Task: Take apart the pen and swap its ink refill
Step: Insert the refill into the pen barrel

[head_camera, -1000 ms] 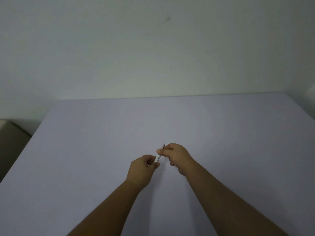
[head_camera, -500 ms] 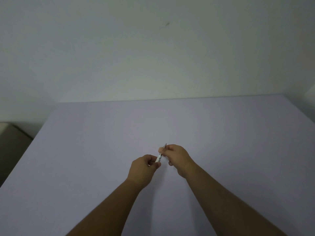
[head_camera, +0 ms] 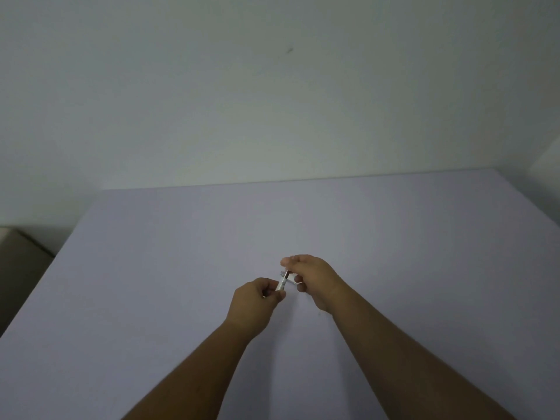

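A small silver-white pen (head_camera: 281,283) is held between both hands above the pale lilac table (head_camera: 151,283). My left hand (head_camera: 254,304) pinches the pen's lower end with thumb and fingers. My right hand (head_camera: 312,277) grips the upper end, its fingers curled over it so the tip is hidden. Only a short stretch of the barrel shows between the two hands. I cannot tell whether the pen's parts have come apart.
The table runs back to a plain white wall (head_camera: 272,101). Its left edge drops off beside a dark brownish object (head_camera: 18,268) at the far left. A pale corner (head_camera: 545,165) shows at the right.
My right hand has closed further over the pen's upper end, hiding the dark tip that stuck out before. Both hands stay at about the same place.
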`<state>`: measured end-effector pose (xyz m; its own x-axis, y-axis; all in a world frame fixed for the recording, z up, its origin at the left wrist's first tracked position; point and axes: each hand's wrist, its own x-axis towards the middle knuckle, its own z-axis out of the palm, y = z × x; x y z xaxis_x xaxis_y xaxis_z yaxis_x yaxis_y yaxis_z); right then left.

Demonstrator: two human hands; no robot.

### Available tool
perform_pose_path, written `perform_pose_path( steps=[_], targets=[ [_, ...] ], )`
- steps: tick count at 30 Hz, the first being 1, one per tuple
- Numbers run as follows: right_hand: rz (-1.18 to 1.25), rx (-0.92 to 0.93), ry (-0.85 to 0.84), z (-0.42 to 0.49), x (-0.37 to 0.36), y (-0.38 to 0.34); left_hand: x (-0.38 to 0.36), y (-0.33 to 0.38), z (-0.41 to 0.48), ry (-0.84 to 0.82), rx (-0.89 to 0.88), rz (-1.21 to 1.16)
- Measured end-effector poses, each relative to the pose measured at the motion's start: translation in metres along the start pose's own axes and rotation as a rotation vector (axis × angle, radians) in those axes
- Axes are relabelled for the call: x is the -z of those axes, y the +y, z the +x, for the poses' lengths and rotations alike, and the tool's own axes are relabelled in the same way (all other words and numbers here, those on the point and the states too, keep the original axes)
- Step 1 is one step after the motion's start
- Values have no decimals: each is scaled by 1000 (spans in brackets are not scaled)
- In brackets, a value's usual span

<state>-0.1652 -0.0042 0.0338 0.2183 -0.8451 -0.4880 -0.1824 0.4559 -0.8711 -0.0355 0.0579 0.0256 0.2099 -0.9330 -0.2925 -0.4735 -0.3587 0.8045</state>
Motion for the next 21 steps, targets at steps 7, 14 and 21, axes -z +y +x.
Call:
perform_pose_path(
  steps=[7, 14, 21],
  targets=[
    [-102, -16, 63, 3, 5, 4, -2, 4, -2, -6, -24, 13],
    [-220, -23, 64, 2, 6, 2, -3, 5, -3, -27, -28, 4],
    [-188, 3, 29, -1, 9, 1, -3, 6, -3, -28, -30, 21]
  ],
)
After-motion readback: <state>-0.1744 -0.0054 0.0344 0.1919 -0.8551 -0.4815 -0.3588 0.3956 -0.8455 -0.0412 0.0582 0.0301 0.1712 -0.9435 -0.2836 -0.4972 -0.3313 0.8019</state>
